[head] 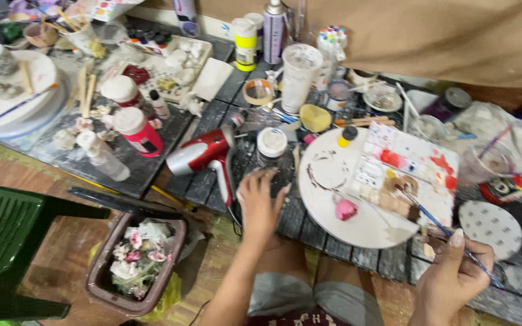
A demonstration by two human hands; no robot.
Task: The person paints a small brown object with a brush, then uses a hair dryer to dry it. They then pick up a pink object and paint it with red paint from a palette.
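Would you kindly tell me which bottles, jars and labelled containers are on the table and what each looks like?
Yellow bottle: back centre, white cap.
Spray can: beside it, purple and silver.
Pink bottle: left, lying tilted, white cap.
White-lidded jar: centre, above the left hand.

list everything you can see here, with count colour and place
paintbrush: 1, blue handle, in right hand, tip on palette
paint palette: 1, white with red smears, on round board
round board: 1, white, on dark table
pink piece: 1, pink, on round board
hair dryer: 1, red and silver, table edge
jar: 1, white lid, beyond left hand
plastic cup: 1, clear, table middle
tape roll: 1, tan, beside cup
bin: 1, brown, on floor, scraps inside
chair: 1, green, far left
left hand: open, at table edge
right hand: grips paintbrush
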